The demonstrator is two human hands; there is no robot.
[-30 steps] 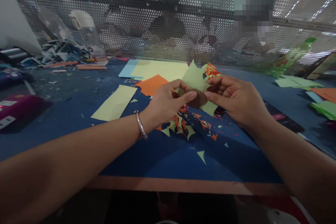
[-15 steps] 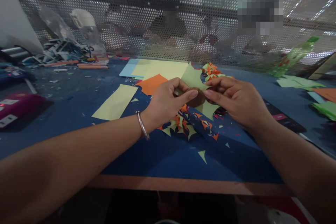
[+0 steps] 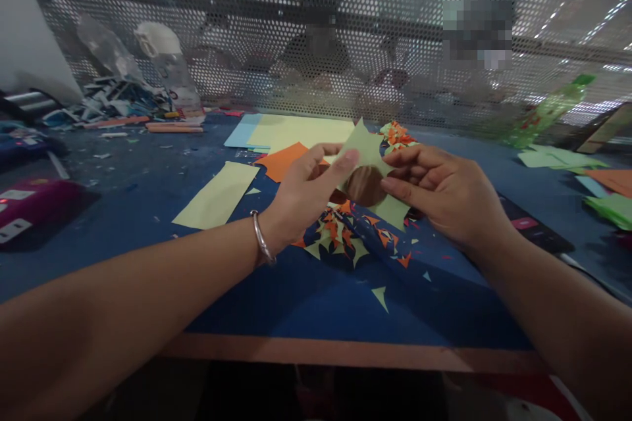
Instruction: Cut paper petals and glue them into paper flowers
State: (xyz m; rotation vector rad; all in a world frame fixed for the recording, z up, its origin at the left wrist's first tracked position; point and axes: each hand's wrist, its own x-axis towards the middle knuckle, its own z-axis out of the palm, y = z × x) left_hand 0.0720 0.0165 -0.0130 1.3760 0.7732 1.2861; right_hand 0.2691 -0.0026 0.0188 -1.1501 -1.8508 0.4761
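A sheet of light green paper [image 3: 364, 145] with curved cut-outs along its edges is held up above the table. Against its near face lies a round brown disc [image 3: 366, 185]. My left hand [image 3: 316, 184] grips the paper from the left, its thumb on the front and its fingers mostly hidden behind. My right hand [image 3: 439, 191] pinches the disc's right edge between thumb and fingers; whether it also grips the paper is hard to see. Beneath the hands is a pile of green and orange paper scraps [image 3: 338, 233].
An orange sheet [image 3: 281, 161], a pale green strip [image 3: 217, 196] and stacked yellow paper [image 3: 306, 128] lie beyond. A clear bottle [image 3: 172, 69], a green bottle [image 3: 555, 108], a purple power strip [image 3: 42, 204] and a dark phone-like slab [image 3: 536, 227] surround the work area. Perforated metal panel behind.
My left hand has shifted its grip from the disc's left edge to the paper, moving slightly left. The disc now shows more fully, flat against the paper. My right hand stays nearly in place.
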